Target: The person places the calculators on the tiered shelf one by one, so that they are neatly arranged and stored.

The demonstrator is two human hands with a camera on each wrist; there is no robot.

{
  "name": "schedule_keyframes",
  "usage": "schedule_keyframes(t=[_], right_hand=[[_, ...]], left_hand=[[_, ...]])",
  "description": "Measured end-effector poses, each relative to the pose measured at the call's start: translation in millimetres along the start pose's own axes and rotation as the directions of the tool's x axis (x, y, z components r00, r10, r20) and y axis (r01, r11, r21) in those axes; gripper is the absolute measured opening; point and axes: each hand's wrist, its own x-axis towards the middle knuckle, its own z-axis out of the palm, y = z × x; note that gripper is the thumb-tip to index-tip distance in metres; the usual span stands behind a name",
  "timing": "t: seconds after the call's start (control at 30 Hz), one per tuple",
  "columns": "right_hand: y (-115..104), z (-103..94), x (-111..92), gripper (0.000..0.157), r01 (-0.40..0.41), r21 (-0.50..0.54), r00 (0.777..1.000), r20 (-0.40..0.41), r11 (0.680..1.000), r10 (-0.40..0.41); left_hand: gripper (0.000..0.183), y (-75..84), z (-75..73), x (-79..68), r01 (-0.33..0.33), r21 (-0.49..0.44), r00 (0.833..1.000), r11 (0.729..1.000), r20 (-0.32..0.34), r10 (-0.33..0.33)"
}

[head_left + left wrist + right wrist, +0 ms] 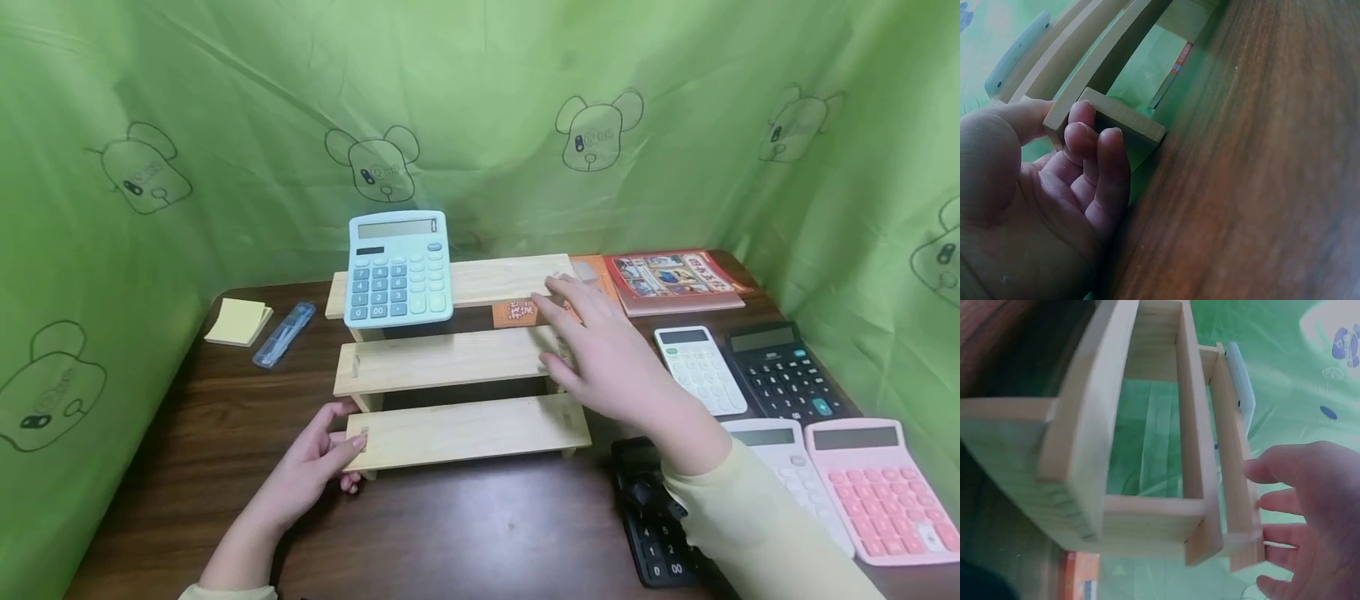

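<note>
A three-step wooden stand [465, 433] sits on the table, its lowest step toward me. My left hand [311, 462] grips the left end of that lowest step, thumb on top and fingers curled beneath, as the left wrist view also shows. On the left of the top step a light blue calculator [398, 271] leans back, its display reading 0. My right hand [600, 354] is over the stand's right side with fingers loosely extended. In the right wrist view, its fingertips [1266, 500] are right at the top step's edge and hold nothing.
Yellow sticky notes [238, 322] and a blue-clear slim case [284, 335] lie at the left. Right of the stand are a red-covered book [675, 279], white [701, 371], black [783, 375] and pink [877, 492] calculators, and another black calculator [652, 533] beneath my right forearm. Green curtains enclose the table.
</note>
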Motion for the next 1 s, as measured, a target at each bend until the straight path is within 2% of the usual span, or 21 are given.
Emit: schedule_keyframes(t=[0.17, 0.3, 0.47, 0.63, 0.7, 0.77, 0.9, 1.0], right_hand=[[3.5, 6.9, -11.0, 0.068, 0.005, 0.061, 0.999, -0.052, 0.998, -0.002], [7.0, 7.6, -14.9, 0.069, -0.015, 0.069, 0.998, -0.053, 0.997, 0.019], [17.4, 6.2, -26.5, 0.083, -0.095, 0.065, 0.995, 0.027, 0.993, 0.093], [35.5, 0.1, -40.7, 0.09, -0.222, 0.055, 0.968, 0.129, 0.974, 0.213], [45.4, -4.6, -44.2, 0.087, -0.279, 0.038, 0.947, 0.177, 0.959, 0.269], [56.9, -8.5, -47.1, 0.081, -0.34, 0.006, 0.913, 0.243, 0.94, 0.328], [81.4, -12.1, -52.7, 0.075, -0.431, -0.067, 0.811, 0.41, 0.9, 0.418], [99.6, -10.9, -56.8, 0.079, -0.474, -0.1, 0.74, 0.493, 0.875, 0.457]], left_hand=[[0.04, -2.0, -2.3, -5.4, 0.024, -0.001, 1.0, 1.0, -0.005, -0.024], [0.04, -3.3, -4.1, -8.6, 0.045, -0.005, 0.999, 0.999, -0.022, -0.045], [0.041, -5.4, -2.7, -10.3, 0.053, -0.013, 0.999, 0.999, -0.013, -0.053], [0.04, -4.2, -2.1, -9.6, 0.043, -0.004, 0.999, 0.999, -0.007, -0.043], [0.04, -2.7, -1.8, -7.7, 0.037, -0.001, 0.999, 0.999, -0.005, -0.037], [0.04, -1.2, -1.3, -5.2, 0.031, 0.002, 1.0, 1.0, -0.004, -0.031], [0.04, 1.1, -0.7, -0.6, 0.031, 0.002, 1.0, 1.0, -0.008, -0.031], [0.04, 1.4, -0.8, 0.7, 0.03, 0.0, 0.999, 1.0, -0.013, -0.03]])
